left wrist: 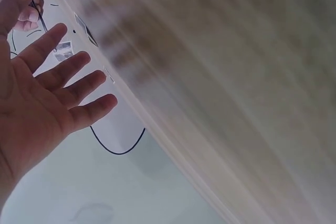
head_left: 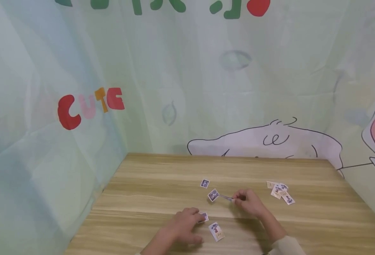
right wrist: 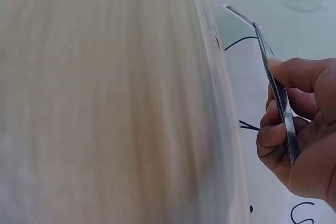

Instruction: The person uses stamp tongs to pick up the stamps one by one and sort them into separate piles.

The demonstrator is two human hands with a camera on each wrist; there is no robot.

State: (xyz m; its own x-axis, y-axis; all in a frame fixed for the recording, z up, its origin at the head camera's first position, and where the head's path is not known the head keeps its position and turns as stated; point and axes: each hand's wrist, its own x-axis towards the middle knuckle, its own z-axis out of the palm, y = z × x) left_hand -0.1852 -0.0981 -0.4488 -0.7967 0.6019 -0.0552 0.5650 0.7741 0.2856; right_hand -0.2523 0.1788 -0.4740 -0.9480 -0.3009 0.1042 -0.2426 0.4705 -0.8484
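My right hand (head_left: 249,202) pinches a pair of metal tweezers (right wrist: 282,103) between thumb and fingers. At the tweezers' tips is a small picture card (head_left: 213,195) with a white border, raised above the table in the right wrist view. My left hand (head_left: 185,226) hovers palm down, its fingers (left wrist: 86,111) straight and spread in the left wrist view. Its fingertips overlap another small card (head_left: 205,215) in the head view. Just right of that hand lies a larger card (head_left: 217,232) with a printed figure.
A single small card (head_left: 205,183) lies farther back on the wooden table (head_left: 149,187). To the right is a loose, overlapping pile of several cards (head_left: 281,191). A printed fabric backdrop (head_left: 174,78) hangs behind the table and along its sides.
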